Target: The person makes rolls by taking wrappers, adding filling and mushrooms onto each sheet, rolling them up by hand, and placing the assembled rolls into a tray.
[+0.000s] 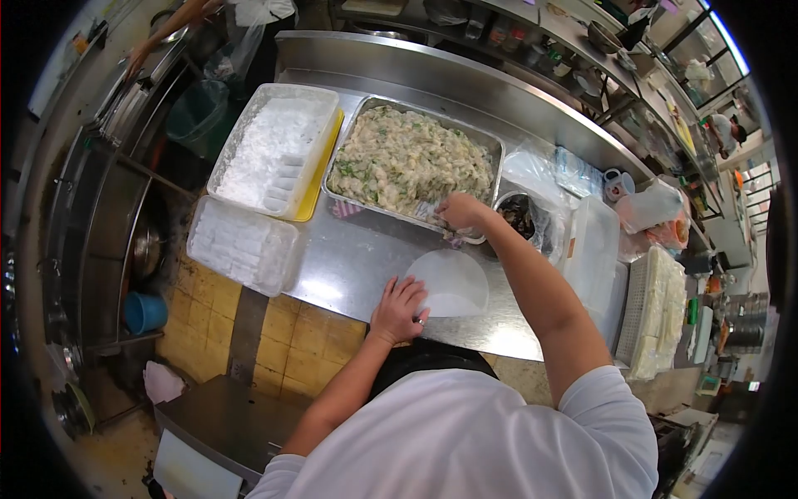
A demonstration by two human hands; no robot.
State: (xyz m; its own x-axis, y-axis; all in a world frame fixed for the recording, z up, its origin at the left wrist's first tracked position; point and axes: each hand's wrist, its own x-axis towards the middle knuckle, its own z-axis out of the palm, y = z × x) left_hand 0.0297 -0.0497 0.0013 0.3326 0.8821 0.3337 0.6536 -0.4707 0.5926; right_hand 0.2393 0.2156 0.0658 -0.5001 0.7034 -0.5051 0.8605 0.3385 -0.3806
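My left hand (399,311) rests with its fingers spread at the left edge of a round, whitish, thin wrapper (453,284) lying on the steel table. A ring shows on one finger. Beyond the wrapper, my right hand (459,211) is at the near right corner of a metal tray (500,158). Its fingers are curled closed; whatever they grip is hidden. In the tray is a heap of pale, chunky filling (407,154) with green bits. Something pale lies in the filling just left of my right fingers, too small to name.
Left of the tray, a white tub (334,104) of white powder holds several rolls and sits on a yellow tray (320,175). A nearer plastic container (289,249) holds white rolls. To the right are a round pot (517,204), plastic boxes (590,249) and stacked wrappers (661,308).
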